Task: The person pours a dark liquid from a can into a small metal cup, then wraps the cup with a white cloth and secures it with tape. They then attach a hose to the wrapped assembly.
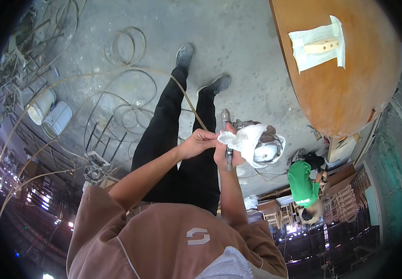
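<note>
In front of my body, my right hand (223,157) grips a metal spray gun (225,114), its fingers wrapped round the gun's body. A white cloth (249,138) is wrapped about the paint-smeared cup (266,152) on the gun's right side. My left hand (198,143) pinches the loose left end of this cloth, close beside my right hand. A tan air hose (178,83) comes in from the left and runs down to the gun; where it joins is hidden behind my hands.
Hose coils (125,46) lie on the grey floor beside my legs. Two white buckets (57,118) stand left, near metal frames (22,58). At upper right, a brown wooden panel (322,93) bears white paper (308,36) and a drilled wooden block (321,46). A person in green (302,182) works beyond.
</note>
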Demonstrator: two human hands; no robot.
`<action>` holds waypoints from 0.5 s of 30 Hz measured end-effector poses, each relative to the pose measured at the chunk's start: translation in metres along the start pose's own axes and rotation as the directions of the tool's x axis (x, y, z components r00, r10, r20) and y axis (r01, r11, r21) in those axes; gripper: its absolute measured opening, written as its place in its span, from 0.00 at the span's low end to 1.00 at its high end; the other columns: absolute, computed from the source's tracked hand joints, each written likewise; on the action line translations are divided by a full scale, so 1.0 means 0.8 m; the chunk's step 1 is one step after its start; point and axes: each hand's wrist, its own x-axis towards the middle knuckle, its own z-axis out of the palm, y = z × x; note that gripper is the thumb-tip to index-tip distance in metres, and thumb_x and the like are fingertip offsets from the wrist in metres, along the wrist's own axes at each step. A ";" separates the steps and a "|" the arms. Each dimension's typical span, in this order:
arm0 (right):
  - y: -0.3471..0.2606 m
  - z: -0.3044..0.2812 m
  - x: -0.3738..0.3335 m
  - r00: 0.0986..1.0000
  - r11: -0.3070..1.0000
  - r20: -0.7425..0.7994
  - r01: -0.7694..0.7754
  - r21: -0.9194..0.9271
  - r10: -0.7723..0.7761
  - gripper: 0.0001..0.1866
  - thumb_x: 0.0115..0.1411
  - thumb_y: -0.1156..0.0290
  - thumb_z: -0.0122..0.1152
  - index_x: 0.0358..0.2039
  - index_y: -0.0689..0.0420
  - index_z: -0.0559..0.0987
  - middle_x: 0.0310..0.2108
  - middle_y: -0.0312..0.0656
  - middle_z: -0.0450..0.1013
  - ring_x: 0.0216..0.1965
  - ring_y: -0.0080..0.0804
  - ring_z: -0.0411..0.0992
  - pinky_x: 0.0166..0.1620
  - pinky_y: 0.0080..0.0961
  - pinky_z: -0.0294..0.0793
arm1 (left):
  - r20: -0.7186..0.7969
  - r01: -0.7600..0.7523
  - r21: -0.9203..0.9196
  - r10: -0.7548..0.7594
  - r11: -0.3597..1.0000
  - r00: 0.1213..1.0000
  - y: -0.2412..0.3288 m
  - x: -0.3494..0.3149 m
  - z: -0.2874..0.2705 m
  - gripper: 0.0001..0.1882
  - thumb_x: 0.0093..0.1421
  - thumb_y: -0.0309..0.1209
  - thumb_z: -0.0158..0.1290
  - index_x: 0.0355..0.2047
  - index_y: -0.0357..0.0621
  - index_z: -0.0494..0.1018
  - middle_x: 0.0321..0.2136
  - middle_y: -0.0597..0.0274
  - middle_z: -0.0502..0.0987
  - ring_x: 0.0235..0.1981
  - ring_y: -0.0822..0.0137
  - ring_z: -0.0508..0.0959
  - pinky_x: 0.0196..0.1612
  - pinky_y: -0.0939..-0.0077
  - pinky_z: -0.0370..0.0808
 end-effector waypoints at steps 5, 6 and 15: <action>-0.006 -0.005 -0.008 0.999 0.999 0.026 0.022 -0.043 -0.021 0.15 0.63 0.79 0.63 0.49 0.72 0.79 0.46 0.55 0.80 0.43 0.42 0.81 0.47 0.34 0.82 | 0.148 -0.083 -0.129 0.102 0.988 0.984 -0.001 -0.001 -0.011 0.13 0.70 0.25 0.57 0.53 0.36 0.81 0.47 0.62 0.85 0.49 0.76 0.79 0.57 0.76 0.76; -0.008 -0.006 -0.007 0.999 1.000 0.037 0.021 -0.017 -0.020 0.15 0.63 0.79 0.64 0.49 0.72 0.78 0.46 0.55 0.80 0.43 0.42 0.81 0.47 0.34 0.82 | 0.153 -0.121 -0.091 0.134 0.988 0.979 -0.001 -0.001 -0.014 0.13 0.70 0.25 0.57 0.53 0.36 0.81 0.48 0.61 0.84 0.49 0.75 0.79 0.57 0.75 0.76; 0.003 0.019 0.004 0.986 0.987 0.018 -0.164 -0.002 0.164 0.17 0.62 0.80 0.68 0.51 0.68 0.79 0.47 0.48 0.82 0.46 0.40 0.81 0.51 0.35 0.80 | 0.016 -0.181 0.293 0.184 0.939 0.983 0.035 -0.017 -0.018 0.11 0.68 0.22 0.56 0.50 0.36 0.81 0.45 0.59 0.85 0.47 0.71 0.81 0.52 0.73 0.77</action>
